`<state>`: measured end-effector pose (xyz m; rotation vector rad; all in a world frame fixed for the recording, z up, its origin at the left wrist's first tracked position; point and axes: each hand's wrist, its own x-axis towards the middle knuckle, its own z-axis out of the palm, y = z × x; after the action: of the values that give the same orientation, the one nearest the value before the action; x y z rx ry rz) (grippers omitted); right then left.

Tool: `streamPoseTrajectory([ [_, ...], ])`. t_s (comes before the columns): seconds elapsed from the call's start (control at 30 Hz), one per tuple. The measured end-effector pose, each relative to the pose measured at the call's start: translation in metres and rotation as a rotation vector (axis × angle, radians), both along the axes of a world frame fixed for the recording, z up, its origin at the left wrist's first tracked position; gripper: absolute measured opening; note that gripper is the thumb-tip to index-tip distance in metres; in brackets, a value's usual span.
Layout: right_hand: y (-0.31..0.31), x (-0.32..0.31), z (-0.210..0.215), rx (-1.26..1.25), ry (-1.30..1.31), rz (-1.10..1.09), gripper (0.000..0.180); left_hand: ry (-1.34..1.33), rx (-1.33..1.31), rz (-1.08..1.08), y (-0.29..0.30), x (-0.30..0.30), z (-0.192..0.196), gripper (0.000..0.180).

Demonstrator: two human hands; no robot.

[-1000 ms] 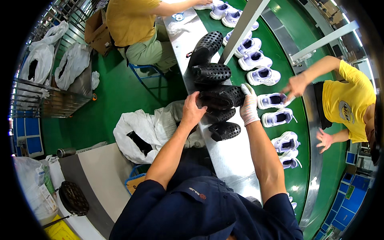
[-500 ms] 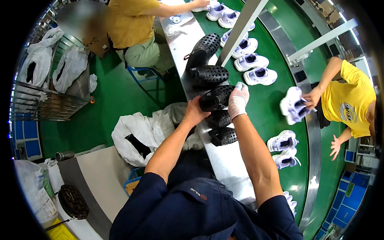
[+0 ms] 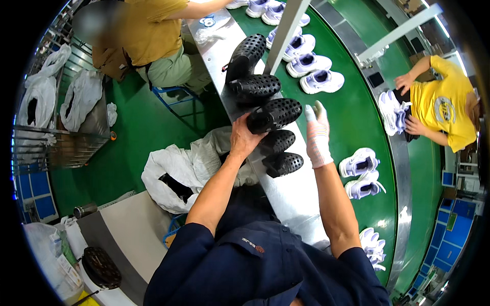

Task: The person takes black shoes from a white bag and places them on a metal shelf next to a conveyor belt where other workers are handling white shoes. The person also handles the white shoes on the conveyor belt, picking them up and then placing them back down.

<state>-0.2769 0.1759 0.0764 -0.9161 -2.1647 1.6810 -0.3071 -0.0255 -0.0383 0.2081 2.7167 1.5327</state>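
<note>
My bare left hand (image 3: 245, 136) grips the narrow end of a black perforated plastic shoe tree (image 3: 282, 113) over the metal ledge. To its right, my right hand (image 3: 318, 134), in a striped knit glove with pale fingertips, is open above the green belt, fingers stretched and empty. Beyond the held piece lie more black shoe trees (image 3: 256, 86), one of them (image 3: 250, 51) tilted on the ledge. Two others (image 3: 284, 162) rest on the nearer side, partly covered by the held one.
White-and-lilac sneakers (image 3: 322, 81) stand in rows on the green belt (image 3: 352, 122), past a grey post (image 3: 287, 35). A co-worker in yellow (image 3: 444, 102) handles sneakers across the belt; another (image 3: 153, 30) sits at far left. White sacks (image 3: 166, 178) lie beside the metal ledge (image 3: 291, 194).
My right hand has come off the shoe tree and moved right, its fingers opening out. My left hand keeps its hold. The co-worker across has drawn the sneakers closer to their body.
</note>
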Motion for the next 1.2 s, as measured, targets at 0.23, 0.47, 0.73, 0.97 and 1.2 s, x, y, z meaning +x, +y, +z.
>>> streamPoseTrajectory([
  [0.23,0.003,0.164,-0.028,-0.274,-0.454,-0.259,0.063,0.027,-0.056,-0.032,-0.005,0.002,0.009,0.081],
  [0.47,-0.041,0.117,-0.068,-0.338,-0.443,-0.2,0.055,-0.123,-0.045,-0.118,-0.017,-0.009,-0.003,0.086],
  [0.73,-0.026,0.099,0.002,0.558,-0.23,0.176,0.074,-0.015,-0.214,-0.14,-0.019,-0.009,0.004,0.086],
  [0.97,-0.054,0.034,0.044,0.758,0.09,0.548,0.064,0.003,-0.133,-0.107,-0.012,-0.001,0.005,0.09],
  [1.2,-0.061,-0.004,0.056,0.892,-0.074,0.761,0.053,-0.145,-0.053,-0.121,-0.014,0.005,0.011,0.09],
])
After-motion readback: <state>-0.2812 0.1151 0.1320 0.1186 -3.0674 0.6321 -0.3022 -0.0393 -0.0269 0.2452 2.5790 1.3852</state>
